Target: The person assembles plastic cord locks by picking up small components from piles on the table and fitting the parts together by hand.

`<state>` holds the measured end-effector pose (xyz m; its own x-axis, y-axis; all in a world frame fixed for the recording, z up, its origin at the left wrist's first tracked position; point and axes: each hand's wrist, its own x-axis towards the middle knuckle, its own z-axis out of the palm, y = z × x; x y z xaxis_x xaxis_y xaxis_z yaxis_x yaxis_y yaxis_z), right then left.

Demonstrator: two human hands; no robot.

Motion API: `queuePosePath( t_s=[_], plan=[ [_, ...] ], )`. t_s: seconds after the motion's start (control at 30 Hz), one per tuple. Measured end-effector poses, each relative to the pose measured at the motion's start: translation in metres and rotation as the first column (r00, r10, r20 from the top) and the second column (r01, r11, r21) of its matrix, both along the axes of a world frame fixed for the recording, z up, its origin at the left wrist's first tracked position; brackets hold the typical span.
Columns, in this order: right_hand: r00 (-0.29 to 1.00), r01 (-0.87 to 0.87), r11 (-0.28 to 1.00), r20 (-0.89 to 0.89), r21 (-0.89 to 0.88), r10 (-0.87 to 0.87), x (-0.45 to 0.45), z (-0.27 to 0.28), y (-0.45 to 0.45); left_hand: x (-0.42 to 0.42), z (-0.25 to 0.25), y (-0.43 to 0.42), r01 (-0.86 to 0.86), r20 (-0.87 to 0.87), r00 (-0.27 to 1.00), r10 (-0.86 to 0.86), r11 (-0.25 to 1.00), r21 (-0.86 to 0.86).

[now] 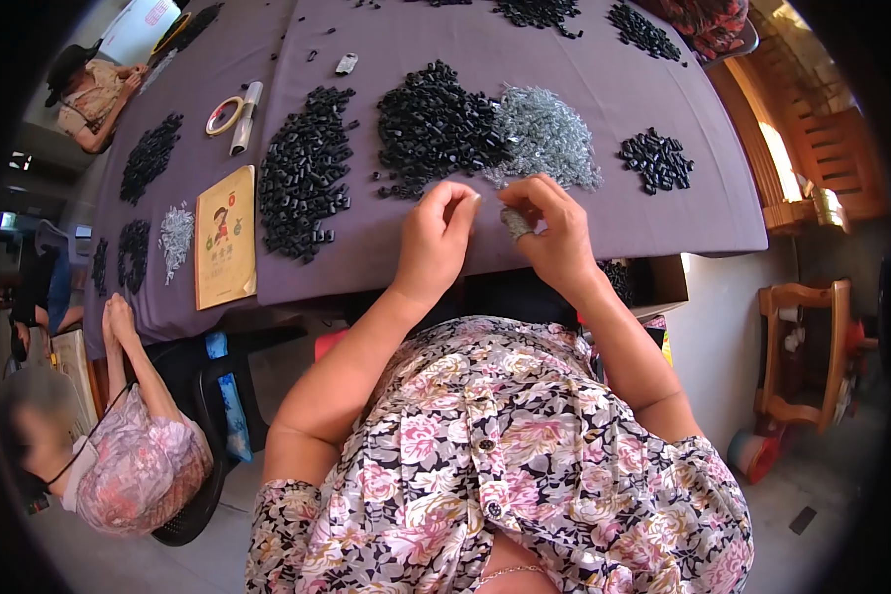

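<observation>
My left hand point(439, 238) is raised over the table's near edge, thumb and forefinger pinched on a tiny pale piece. To its right, my right hand point(554, 230) has its fingers curled together, with several small clear pieces bunched against the palm. The hands are a short gap apart. Just beyond them lie a large pile of black pieces point(434, 129) and, touching it, a pile of clear pieces point(549, 134). Left of my left hand is a long pile of black pieces point(307, 173). A smaller black pile point(655, 160) sits farther right.
A yellowed booklet point(226, 238), a tape roll point(224, 116) and a clear tube point(247, 118) lie on the purple tablecloth point(366, 259). More piles are at the left and far side. A person point(144, 455) sits at left, another point(94, 94) at far left. A wooden chair point(807, 351) stands right.
</observation>
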<state>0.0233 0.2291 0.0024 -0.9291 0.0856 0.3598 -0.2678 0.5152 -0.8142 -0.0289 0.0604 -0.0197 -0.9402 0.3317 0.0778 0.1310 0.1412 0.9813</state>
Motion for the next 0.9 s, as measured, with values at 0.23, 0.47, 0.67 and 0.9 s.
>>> queuePosePath(
  t_s=[0.23,0.47,0.67,0.9],
  plan=[
    [0.988,0.069,0.997,0.139,-0.029,-0.064,-0.004,-0.020,0.011,-0.065,0.037,0.002,0.030,-0.182,0.983,-0.005,0.990,0.134],
    [0.994,0.032,0.999,0.104,-0.014,-0.031,-0.003,-0.024,0.008,-0.053,0.014,-0.062,-0.143,-0.149,0.980,0.130,0.986,-0.083],
    [0.988,0.034,0.999,0.151,0.034,-0.038,-0.002,-0.021,0.008,-0.016,-0.003,-0.066,-0.151,-0.353,0.935,0.047,0.950,-0.273],
    [0.987,0.040,0.999,0.153,0.030,-0.044,0.000,-0.022,0.008,-0.022,-0.008,-0.059,-0.160,-0.466,0.882,-0.077,0.880,-0.448]
  ],
)
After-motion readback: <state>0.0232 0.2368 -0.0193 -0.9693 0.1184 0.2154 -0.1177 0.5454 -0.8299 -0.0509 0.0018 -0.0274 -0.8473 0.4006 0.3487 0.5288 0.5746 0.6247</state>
